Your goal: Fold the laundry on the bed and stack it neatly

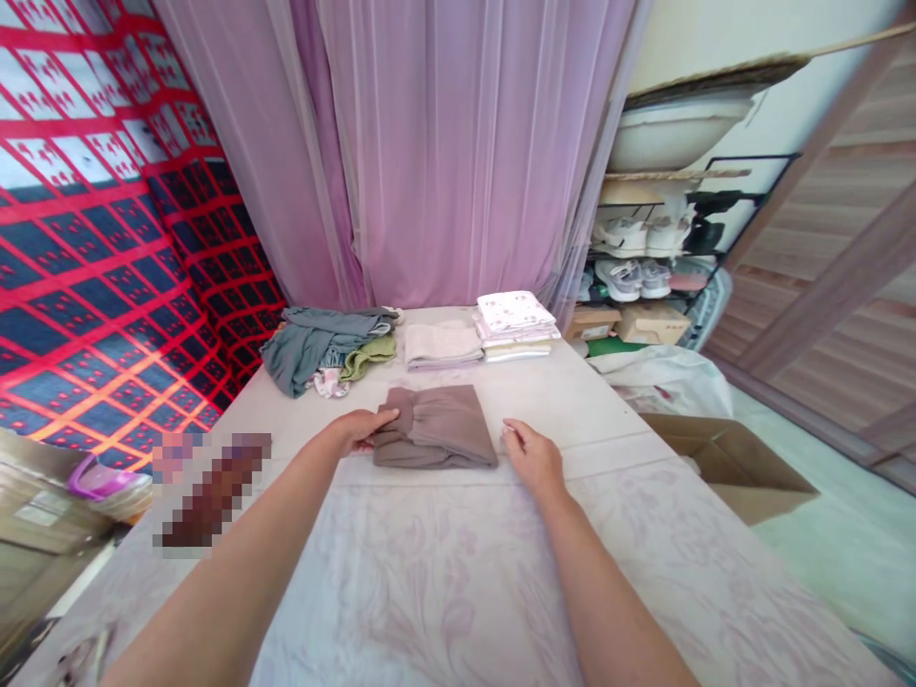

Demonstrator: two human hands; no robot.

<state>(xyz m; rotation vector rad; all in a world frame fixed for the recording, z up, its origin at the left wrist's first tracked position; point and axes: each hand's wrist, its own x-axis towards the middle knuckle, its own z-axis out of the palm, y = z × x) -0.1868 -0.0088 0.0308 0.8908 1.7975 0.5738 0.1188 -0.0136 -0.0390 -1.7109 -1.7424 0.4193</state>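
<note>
A brown garment (450, 426), folded into a flat rectangle, lies on the pale flower-patterned bed cover (429, 572). Its kind is hard to tell, though a gathered band shows on its left part. My left hand (356, 429) grips the left edge, thumb on top and fingers tucked below. Just off the right edge, my right hand (533, 456) rests with loosely bent fingers and holds nothing. Behind the garment sit a folded pale pink cloth stack (442, 345) and a taller stack of white patterned cloths (515, 320).
A loose heap of grey-green clothes (322, 343) lies at the back left. Purple curtains (458, 153) hang behind the bed. To the right stand a shoe rack (644, 253) and an open cardboard box (722, 463). A red-and-black patterned cloth (107, 239) hangs left.
</note>
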